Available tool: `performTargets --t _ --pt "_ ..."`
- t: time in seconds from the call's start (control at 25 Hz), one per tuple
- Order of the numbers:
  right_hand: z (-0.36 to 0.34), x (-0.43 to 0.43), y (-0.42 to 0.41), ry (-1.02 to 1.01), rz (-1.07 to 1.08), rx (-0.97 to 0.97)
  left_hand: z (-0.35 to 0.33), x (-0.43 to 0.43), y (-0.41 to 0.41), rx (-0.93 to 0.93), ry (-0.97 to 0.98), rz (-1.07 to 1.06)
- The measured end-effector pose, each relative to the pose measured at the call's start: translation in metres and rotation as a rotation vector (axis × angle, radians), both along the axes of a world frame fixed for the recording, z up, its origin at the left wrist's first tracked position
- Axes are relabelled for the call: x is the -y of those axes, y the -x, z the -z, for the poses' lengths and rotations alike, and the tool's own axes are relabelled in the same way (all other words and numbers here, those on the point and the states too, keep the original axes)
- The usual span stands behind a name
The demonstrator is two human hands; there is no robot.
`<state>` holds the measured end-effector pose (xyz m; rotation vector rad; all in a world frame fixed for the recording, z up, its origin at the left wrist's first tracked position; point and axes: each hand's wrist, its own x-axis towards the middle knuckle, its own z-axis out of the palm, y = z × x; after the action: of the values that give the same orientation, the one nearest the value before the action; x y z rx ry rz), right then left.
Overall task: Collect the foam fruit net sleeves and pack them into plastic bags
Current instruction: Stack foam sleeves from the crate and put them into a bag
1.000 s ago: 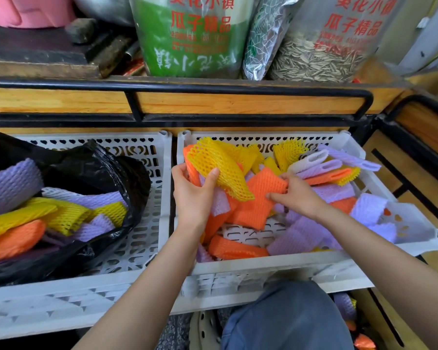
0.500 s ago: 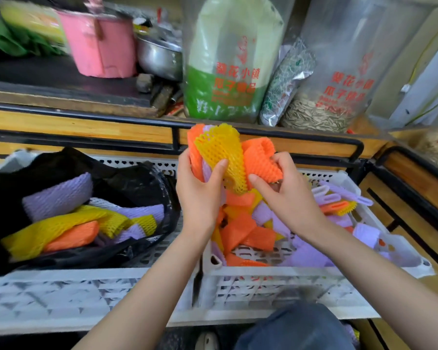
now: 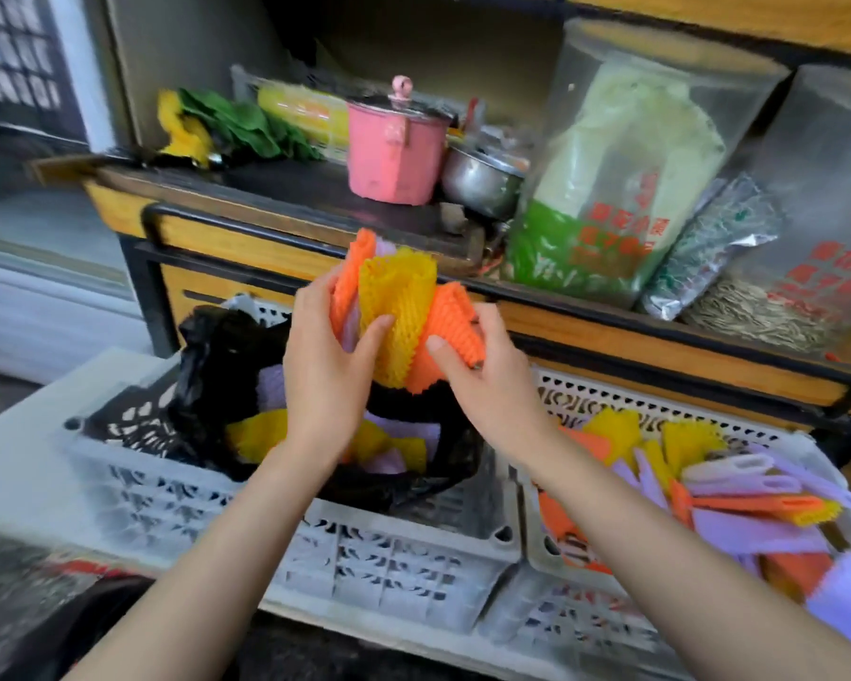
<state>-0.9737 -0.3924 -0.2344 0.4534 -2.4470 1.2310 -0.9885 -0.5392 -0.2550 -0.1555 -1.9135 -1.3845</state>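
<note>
Bare forearms enter from 7 and 5 o'clock; left hand (image 3: 325,380) and right hand (image 3: 487,390), fingers curled, grip foam sleeves (image 3: 398,299) together.

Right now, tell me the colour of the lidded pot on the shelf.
Pink; the pot shows best in the head view.

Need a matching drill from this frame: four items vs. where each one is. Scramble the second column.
Items
1. black plastic bag
2. pink pot
3. held sleeve bundle
4. right crate

Places
a. on the shelf
b. gripped by the left hand and right hand
c. inside the left crate
d. holding loose sleeves, no bag

Pairs: 1-c, 2-a, 3-b, 4-d
</note>
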Motion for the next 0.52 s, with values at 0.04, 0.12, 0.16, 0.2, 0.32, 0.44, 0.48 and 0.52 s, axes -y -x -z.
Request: performTargets --t 0.04,0.12,0.16,0.2,0.32,0.44,0.48,0.52 --pt "0.007 0.003 0.009 -0.061 0.002 0.065 0.007 0.009 0.006 0.058 0.074 -0.014" --pt "0.021 0.003 0.025 -0.182 0.037 0.137 0.024 0.022 0.017 0.18 0.206 -0.037" --pt "0.027 0.001 0.031 -0.253 0.073 0.131 0.031 0.025 0.023 0.231 0.27 -0.057" --pt "0.033 0.0 0.035 -0.324 0.117 0.106 0.037 0.027 0.027 0.262 0.352 -0.081" --pt "0.049 -0.004 0.04 -0.455 0.176 0.022 0.052 0.026 0.037 0.365 0.67 -0.069" --pt "0.067 -0.01 0.042 -0.705 0.184 0.01 0.072 0.022 0.037 0.525 0.956 0.083" --pt "0.071 -0.012 0.041 -0.789 0.166 0.037 0.079 0.021 0.035 0.54 1.043 0.125" --pt "0.074 -0.014 0.04 -0.838 0.14 0.076 0.086 0.021 0.033 0.558 1.1 0.165"
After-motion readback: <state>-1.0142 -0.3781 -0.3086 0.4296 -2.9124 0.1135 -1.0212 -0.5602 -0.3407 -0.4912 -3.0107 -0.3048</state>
